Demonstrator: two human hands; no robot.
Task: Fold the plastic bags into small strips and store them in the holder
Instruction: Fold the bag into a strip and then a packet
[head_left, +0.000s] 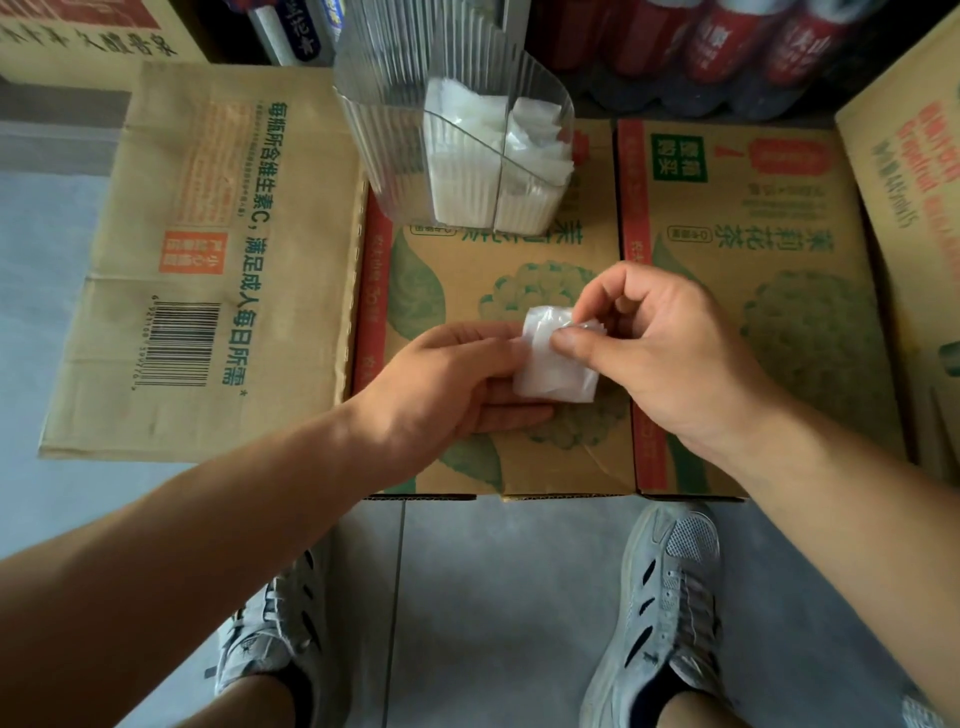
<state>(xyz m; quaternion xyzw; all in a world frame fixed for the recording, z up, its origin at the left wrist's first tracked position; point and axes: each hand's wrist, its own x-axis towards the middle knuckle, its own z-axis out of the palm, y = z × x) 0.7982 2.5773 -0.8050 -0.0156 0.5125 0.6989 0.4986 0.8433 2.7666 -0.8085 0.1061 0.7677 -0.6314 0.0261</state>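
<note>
A small folded white plastic bag (553, 369) lies over the middle cardboard box (457, 296). My left hand (457, 379) supports it from the left, fingers beneath and thumb along its upper left edge. My right hand (660, 348) pinches the bag's upper right corner between thumb and forefinger. Behind, at the far edge of the box, stands a clear ribbed plastic holder (395, 156) with a divider. Several folded white bags (488, 135) sit inside its right part.
A second printed box (753, 312) adjoins on the right, and another box (914, 182) rises at the far right. A flat cardboard sheet (197, 260) with a barcode lies to the left. Red bottles (727, 47) stand at the back. My shoes (670, 597) rest on the grey floor below.
</note>
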